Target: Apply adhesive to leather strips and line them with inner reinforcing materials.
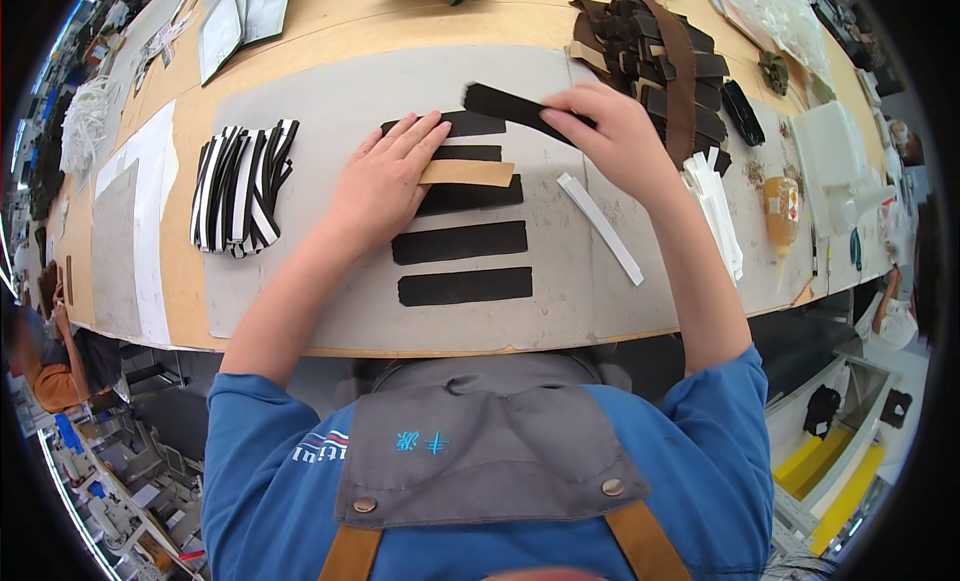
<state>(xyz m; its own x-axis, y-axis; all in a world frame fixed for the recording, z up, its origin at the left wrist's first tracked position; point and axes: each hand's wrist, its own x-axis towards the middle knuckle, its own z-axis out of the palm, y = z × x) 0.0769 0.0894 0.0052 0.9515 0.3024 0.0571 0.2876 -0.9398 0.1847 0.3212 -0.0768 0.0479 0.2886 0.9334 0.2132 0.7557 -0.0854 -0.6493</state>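
My right hand (605,131) pinches one end of a black strip (500,104), which slants up to the left above the grey mat (350,86). Flat on the mat, my left hand (390,181) has its fingers stretched over the left ends of the upper black strips. Several black strips (460,243) lie crosswise in a column, one below another. Across them, beside my left hand, is a tan strip (480,173). To the right, under my right forearm's side, a single white strip (602,229) rests at a slant.
At the left sits a bundle of black and white strips (240,191). A pile of dark brown strips (650,61) stands at the far right, with white strips (715,216) nearer. Beyond these are an amber bottle (781,213) and a translucent container (835,151).
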